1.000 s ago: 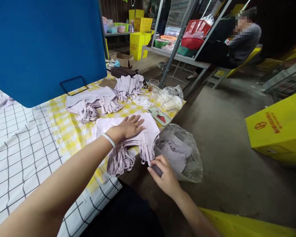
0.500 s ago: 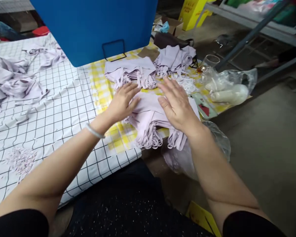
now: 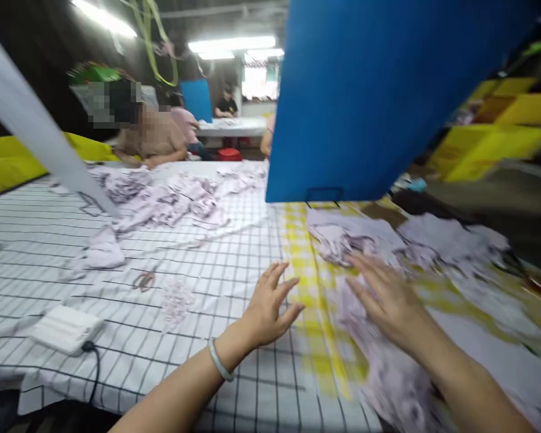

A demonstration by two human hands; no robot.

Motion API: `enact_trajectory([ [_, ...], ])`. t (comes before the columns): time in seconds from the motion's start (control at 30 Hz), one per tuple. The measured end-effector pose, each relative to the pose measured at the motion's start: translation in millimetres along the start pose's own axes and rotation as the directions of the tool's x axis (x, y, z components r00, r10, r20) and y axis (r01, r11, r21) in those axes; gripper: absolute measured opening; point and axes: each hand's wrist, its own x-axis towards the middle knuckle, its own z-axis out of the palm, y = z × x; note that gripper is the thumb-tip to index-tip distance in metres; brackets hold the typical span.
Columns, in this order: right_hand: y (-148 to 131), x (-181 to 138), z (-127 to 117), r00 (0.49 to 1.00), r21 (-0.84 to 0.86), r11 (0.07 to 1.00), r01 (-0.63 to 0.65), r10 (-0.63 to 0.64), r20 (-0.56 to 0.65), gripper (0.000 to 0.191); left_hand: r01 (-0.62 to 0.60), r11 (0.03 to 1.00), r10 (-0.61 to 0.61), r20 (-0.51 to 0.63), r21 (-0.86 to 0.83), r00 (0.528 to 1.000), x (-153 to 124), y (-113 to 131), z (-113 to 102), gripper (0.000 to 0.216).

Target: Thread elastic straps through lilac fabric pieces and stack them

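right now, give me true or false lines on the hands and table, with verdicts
The left hand, with a bracelet at its wrist, and the right hand are both open. True.
Scissors lie beside small scraps. True.
The left hand grips the scissors. False: they lie apart from it, on the grid cloth.
A black cord runs from the white box. True.
The white box sits between the hands. False: it is left of both.
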Motion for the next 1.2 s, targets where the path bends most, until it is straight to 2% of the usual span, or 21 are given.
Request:
enact_trajectory([
  [0.03,-18.9,25.8,19.8,0.994,0.06,0.995,0.078,-0.082,0.066,0.048,0.133,0.989,-0.131,-0.035,0.067,0.991,6.9,-25.0,-11.2,0.052],
  [0.07,-40.2,51.5,42.6,0.976,0.121,0.984,0.135,-0.153,0.158,0.048,0.271,0.954,-0.266,-0.058,0.124,0.962,14.3,-50.5,-22.2,0.054],
  [0.13,-83.8,99.2,94.1,0.894,0.194,0.968,0.16,-0.225,0.387,0.05,0.508,0.834,-0.504,-0.078,0.217,0.86,29.8,-100.6,-42.4,0.058],
  [0.17,-103.3,120.4,120.9,0.845,0.19,0.971,0.144,-0.221,0.488,0.053,0.593,0.766,-0.591,-0.089,0.248,0.801,37.7,-124.6,-51.3,0.059],
  [0.23,-133.3,157.9,172.0,0.776,0.137,0.986,0.094,-0.159,0.611,0.062,0.7,0.658,-0.695,-0.132,0.277,0.706,53.7,-169.9,-67.3,0.061],
  [0.3,-151.1,191.5,215.9,0.764,0.098,0.994,0.057,-0.107,0.636,0.069,0.757,0.593,-0.737,-0.192,0.275,0.648,69.9,-212.1,-83.2,0.068],
  [0.43,-166.6,255.9,278.2,0.809,0.137,0.988,0.071,-0.137,0.572,0.08,0.787,0.517,-0.753,-0.259,0.337,0.605,100.7,-288.3,-121.6,0.092],
  [0.53,-175.0,298.9,310.6,0.828,0.234,0.967,0.099,-0.21,0.519,0.089,0.774,0.476,-0.768,-0.231,0.418,0.597,117.3,-336.0,-150.0,0.106],
  [0.6,-180.7,321.2,328.0,0.831,0.285,0.955,0.081,-0.223,0.51,0.089,0.763,0.473,-0.783,-0.188,0.441,0.593,124.4,-359.9,-161.9,0.103],
  [0.67,-184.4,336.9,340.3,0.835,0.316,0.947,0.05,-0.213,0.508,0.083,0.754,0.478,-0.786,-0.163,0.451,0.596,129.3,-373.5,-165.8,0.08],
  [0.73,-183.1,345.8,343.6,0.837,0.337,0.941,0.021,-0.201,0.509,0.071,0.74,0.496,-0.772,-0.158,0.455,0.616,133.0,-372.5,-162.1,0.052],
  [0.8,-174.4,347.6,333.6,0.832,0.359,0.933,-0.008,-0.193,0.521,0.057,0.716,0.542,-0.737,-0.161,0.439,0.656,135.3,-353.7,-152.6,0.031],
  [0.87,-159.2,340.4,308.0,0.827,0.383,0.923,-0.035,-0.189,0.529,0.045,0.688,0.604,-0.689,-0.169,0.403,0.704,135.4,-317.1,-138.8,0.019],
  [0.93,-141.6,321.8,269.3,0.825,0.402,0.914,-0.06,-0.182,0.536,0.037,0.648,0.675,-0.635,-0.169,0.353,0.754,131.6,-267.8,-122.0,0.013],
  [1.03,-119.7,271.0,202.8,0.8,0.425,0.896,-0.126,-0.161,0.578,0.027,0.506,0.834,-0.477,-0.171,0.22,0.862,113.8,-191.5,-94.9,0.016],
  [1.1,-108.4,226.5,164.0,0.775,0.418,0.892,-0.169,-0.142,0.616,0.027,0.389,0.913,-0.371,-0.145,0.126,0.917,91.1,-154.4,-79.2,0.019],
  [1.13,-102.9,203.3,147.5,0.76,0.391,0.903,-0.181,-0.124,0.638,0.031,0.362,0.928,-0.352,-0.108,0.093,0.93,76.4,-142.2,-73.0,0.02],
  [1.2,-91.0,159.9,120.4,0.719,0.281,0.941,-0.188,-0.063,0.692,0.046,0.385,0.92,-0.385,-0.013,0.072,0.923,41.9,-129.9,-65.2,0.027],
])
